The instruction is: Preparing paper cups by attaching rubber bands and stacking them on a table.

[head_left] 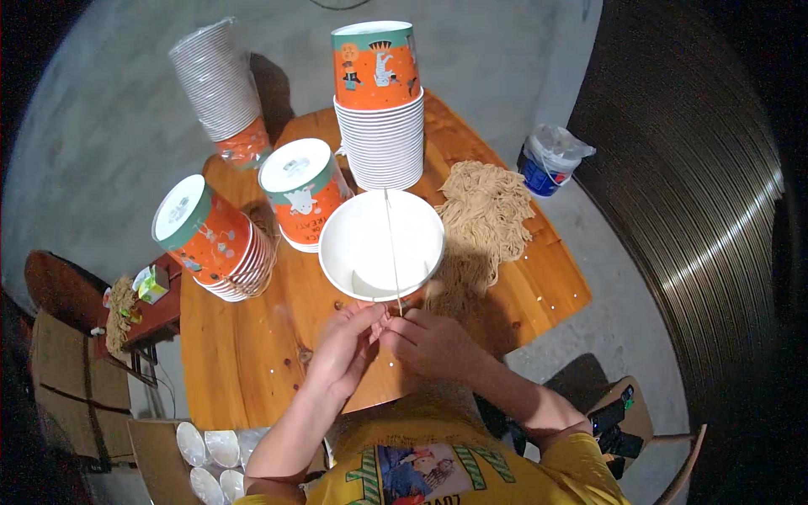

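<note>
An open paper bucket point(383, 210) lies with its white inside toward me on the wooden table. A thin tan cord point(390, 236) runs across its mouth to the near rim. Just below that rim my left hand point(343, 341) and my right hand point(433, 341) meet, fingers closed in a pinch on the cord's near end. What exactly each fingertip grips is partly hidden. To the right of the bucket is a loose heap of tan cords point(484, 210). Behind it stands a tall stack of upside-down white-rimmed paper buckets point(379, 139) with an orange and green one on top.
Two shorter orange bucket stacks, one front left point(220, 240) and one behind it point(301, 189), stand on the table point(244, 362). Beyond is a plastic-wrapped bucket stack point(217, 80). A blue pail point(545, 172) sits right; a carton of wrapped buckets point(156, 454) lies lower left.
</note>
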A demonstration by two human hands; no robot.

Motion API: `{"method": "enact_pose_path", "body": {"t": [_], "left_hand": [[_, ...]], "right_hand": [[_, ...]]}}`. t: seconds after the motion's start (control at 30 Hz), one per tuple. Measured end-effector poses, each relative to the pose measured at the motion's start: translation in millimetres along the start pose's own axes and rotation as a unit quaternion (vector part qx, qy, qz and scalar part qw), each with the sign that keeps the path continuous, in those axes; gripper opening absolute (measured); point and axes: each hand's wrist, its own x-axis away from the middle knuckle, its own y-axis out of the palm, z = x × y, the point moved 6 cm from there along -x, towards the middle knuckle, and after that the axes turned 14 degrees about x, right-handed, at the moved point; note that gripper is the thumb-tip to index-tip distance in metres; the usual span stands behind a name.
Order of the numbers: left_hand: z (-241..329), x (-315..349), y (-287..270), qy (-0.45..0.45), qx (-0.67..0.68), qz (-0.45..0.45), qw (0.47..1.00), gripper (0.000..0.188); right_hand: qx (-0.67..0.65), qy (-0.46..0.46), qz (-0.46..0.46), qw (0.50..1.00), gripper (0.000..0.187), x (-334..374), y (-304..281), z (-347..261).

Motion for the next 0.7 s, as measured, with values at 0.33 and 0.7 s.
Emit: {"method": "enact_pose_path", "body": {"t": [0.33,0.7], "left_hand": [[54.3,-11.6,-33.1,0.256,-0.176,0.036,0.95,0.037],[131.9,61.6,-13.1,0.425,-0.33,-0.172,0.825,0.075]], "right_hand": [[-0.096,0.276,-0.067,0.954,0.025,17.4,-32.5,89.3],[-0.491,0.434,-0.039,0.755,0.005,-67.6,-32.2,108.6]]}}
